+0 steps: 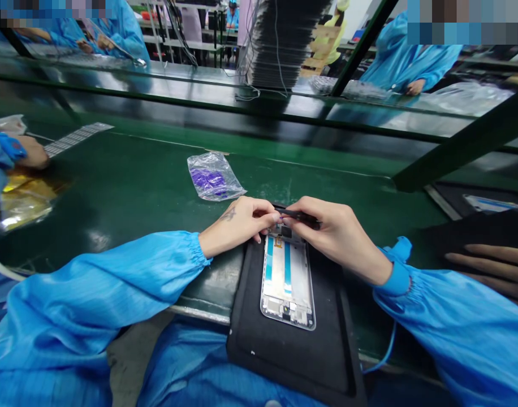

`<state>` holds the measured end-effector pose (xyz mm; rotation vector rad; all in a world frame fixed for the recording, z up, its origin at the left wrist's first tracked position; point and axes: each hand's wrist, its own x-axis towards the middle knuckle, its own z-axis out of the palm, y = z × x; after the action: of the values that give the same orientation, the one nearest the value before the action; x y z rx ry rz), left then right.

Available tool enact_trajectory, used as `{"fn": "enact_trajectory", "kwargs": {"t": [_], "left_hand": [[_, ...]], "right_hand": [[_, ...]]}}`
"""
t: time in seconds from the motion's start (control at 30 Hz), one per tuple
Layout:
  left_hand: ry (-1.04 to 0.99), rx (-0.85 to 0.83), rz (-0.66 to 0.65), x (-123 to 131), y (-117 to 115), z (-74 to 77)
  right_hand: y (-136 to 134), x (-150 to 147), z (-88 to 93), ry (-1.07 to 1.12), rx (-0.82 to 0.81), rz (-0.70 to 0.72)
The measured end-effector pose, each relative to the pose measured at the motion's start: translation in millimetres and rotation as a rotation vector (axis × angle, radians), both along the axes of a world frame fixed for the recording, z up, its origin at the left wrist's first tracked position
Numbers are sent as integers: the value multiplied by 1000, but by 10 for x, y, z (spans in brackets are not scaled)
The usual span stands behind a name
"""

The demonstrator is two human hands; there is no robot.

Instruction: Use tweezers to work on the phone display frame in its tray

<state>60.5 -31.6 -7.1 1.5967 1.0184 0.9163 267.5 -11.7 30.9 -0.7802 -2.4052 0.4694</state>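
At lower centre, the right hand grips a slim black tool at the top edge of a phone housing lying on a black mat. The left hand curls beside it, its grasp unclear. A clear bag of purple parts lies above on the green worktop.

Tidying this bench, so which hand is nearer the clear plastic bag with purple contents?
The left hand is nearer, lying just below the bag in view. The right hand sits farther off, to the right of the left hand.
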Motion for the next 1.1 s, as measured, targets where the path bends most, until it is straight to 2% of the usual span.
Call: {"fn": "enact_trajectory", "kwargs": {"t": [0.13,0.27,0.4,0.53,0.63,0.73,0.87,0.97,1.1], "left_hand": [[14,31,-2,26,-43,-10],[78,39,105,67,-124,7],[88,13,138,43,-134,4],[152,29,162,2,-135,-21],[202,34,149,-12,-134,-48],[220,40,121,-11,-141,-53],[254,53,109,-11,-167,-26],[278,69,98,-7,-173,-16],[294,89,126,15,-181,-7]], "right_hand": [[-32,5,-29,29,13,-9],[-102,-8,-107,114,49,69],[-107,-17,-157,108,72,4],[-63,22,-113,192,29,-84],[55,109,-105,277,-87,-170],[220,212,-171,358,-210,-248],[378,288,-289,415,-329,-243],[373,284,-312,478,-430,-211],[192,246,-237,538,-507,-152]]}}
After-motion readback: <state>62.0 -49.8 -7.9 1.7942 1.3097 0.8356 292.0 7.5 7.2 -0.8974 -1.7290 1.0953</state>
